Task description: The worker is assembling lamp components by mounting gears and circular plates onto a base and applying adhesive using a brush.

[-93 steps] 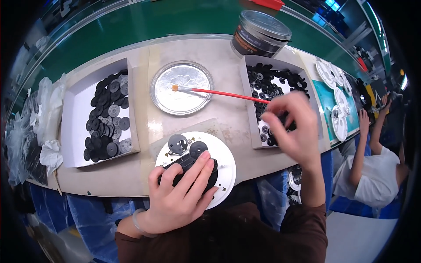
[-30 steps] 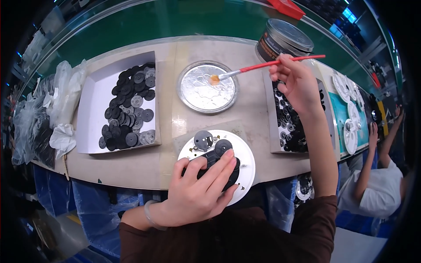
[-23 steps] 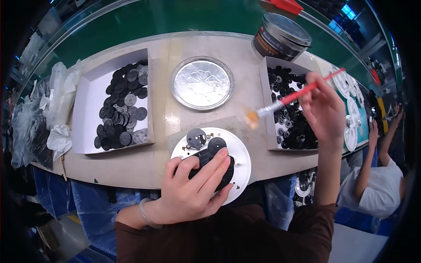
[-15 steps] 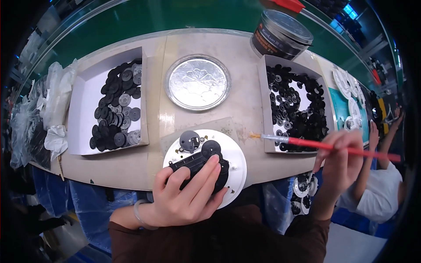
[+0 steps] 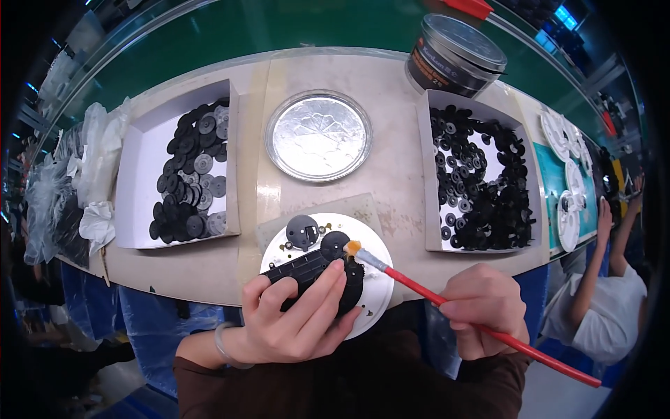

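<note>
Head view: right fingers (image 5: pixel 472 309) grip red brush (image 5: pixel 414 285) (tin (image 5: pixel 447 72) bears lettering).

clear plastic bags (image 5: pixel 50 185) and a crumpled white tissue (image 5: pixel 97 220) lie left on the counter (image 5: pixel 398 195); rightward, white round parts (image 5: pixel 573 176) (on a teal mat (image 5: pixel 551 167)) sit near a co-worker (image 5: pixel 599 314).

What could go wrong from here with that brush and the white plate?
The orange-tipped brush in the right hand is very close to the left hand, so it might smear that hand. The white round plate appears to overhang the front edge of the table, so it could tip if the left hand eased off the black housing.
</note>
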Tool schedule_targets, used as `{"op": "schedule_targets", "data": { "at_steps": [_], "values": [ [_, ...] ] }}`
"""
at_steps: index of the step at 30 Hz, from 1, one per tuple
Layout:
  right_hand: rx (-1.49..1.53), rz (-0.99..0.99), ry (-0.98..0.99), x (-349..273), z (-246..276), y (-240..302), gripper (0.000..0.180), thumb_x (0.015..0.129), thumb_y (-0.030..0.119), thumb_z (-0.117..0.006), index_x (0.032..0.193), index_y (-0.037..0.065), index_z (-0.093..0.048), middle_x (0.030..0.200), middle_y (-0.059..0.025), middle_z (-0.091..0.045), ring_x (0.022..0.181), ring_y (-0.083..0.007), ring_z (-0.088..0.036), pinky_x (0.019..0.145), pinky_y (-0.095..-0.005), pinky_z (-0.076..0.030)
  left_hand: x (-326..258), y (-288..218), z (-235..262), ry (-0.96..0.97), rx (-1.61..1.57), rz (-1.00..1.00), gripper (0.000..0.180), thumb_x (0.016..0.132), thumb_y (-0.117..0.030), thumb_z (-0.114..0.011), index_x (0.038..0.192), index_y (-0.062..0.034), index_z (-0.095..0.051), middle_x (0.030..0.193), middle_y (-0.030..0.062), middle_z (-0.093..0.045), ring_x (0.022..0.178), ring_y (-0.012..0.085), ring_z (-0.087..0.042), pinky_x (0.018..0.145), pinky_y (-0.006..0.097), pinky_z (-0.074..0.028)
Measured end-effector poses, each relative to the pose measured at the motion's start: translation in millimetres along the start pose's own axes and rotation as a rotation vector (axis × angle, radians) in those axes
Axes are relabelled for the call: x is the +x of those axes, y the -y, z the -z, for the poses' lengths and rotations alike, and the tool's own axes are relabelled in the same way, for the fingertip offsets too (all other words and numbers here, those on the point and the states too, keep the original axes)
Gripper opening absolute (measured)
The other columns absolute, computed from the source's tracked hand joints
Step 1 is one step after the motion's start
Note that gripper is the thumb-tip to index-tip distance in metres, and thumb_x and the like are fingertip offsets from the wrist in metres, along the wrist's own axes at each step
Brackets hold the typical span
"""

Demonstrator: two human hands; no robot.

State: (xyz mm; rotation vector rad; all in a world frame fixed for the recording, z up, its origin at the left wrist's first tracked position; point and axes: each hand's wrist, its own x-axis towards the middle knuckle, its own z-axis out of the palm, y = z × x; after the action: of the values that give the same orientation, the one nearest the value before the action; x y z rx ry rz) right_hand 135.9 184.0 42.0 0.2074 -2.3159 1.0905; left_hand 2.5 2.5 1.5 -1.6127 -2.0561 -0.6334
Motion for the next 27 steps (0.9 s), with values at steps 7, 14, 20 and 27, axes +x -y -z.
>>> {"op": "schedule_targets", "data": {
  "at_steps": [7,14,20,27],
  "values": [
    [0.029,-0.086,0.029,8.4,9.5,9.8,0.006,0.073,0.007,-0.062,0.073,0.005,-0.056,0.064,-0.0073,-0.056,0.055,-0.0199,-0.053,0.05,-0.0287,-0.042,0.3,-0.3,0.1,0.002,-0.015,-0.014,0.027,0.061,-0.03,-0.065,0.078,-0.0091,-0.066,0.092,-0.0042,-0.064,0.07,0.0141,-0.036,0.066,0.027,-0.027],
    [0.127,-0.084,-0.039,9.7,9.2,3.4,0.008,0.072,0.01,-0.061,0.071,0.003,-0.057,0.06,-0.0076,-0.055,0.051,-0.0186,-0.051,0.048,-0.0276,-0.04,-1.0,0.1,0.1,0.008,-0.012,-0.004,0.028,0.06,-0.03,-0.066,0.078,-0.0086,-0.066,0.093,-0.0038,-0.064,0.069,0.0142,-0.036,0.067,0.028,-0.026],
    [0.042,-0.085,-0.109,13.6,-3.0,-5.6,0.005,0.07,0.006,-0.059,0.072,0.003,-0.056,0.059,-0.0075,-0.054,0.052,-0.0188,-0.051,0.048,-0.0276,-0.04,-0.8,0.0,-0.4,0.01,-0.005,-0.003,0.029,0.06,-0.031,-0.066,0.078,-0.0085,-0.066,0.093,-0.0044,-0.064,0.069,0.0142,-0.035,0.067,0.028,-0.026],
    [0.314,-0.213,-0.072,8.3,16.9,2.1,0.007,0.069,-0.003,-0.058,0.074,0.0,-0.056,0.069,-0.013,-0.059,0.055,-0.0209,-0.054,0.051,-0.0277,-0.043,-1.1,1.6,1.0,0.004,-0.015,-0.006,0.029,0.059,-0.03,-0.066,0.079,-0.0087,-0.066,0.093,-0.0039,-0.064,0.068,0.0136,-0.036,0.067,0.028,-0.025]
  ]
}}
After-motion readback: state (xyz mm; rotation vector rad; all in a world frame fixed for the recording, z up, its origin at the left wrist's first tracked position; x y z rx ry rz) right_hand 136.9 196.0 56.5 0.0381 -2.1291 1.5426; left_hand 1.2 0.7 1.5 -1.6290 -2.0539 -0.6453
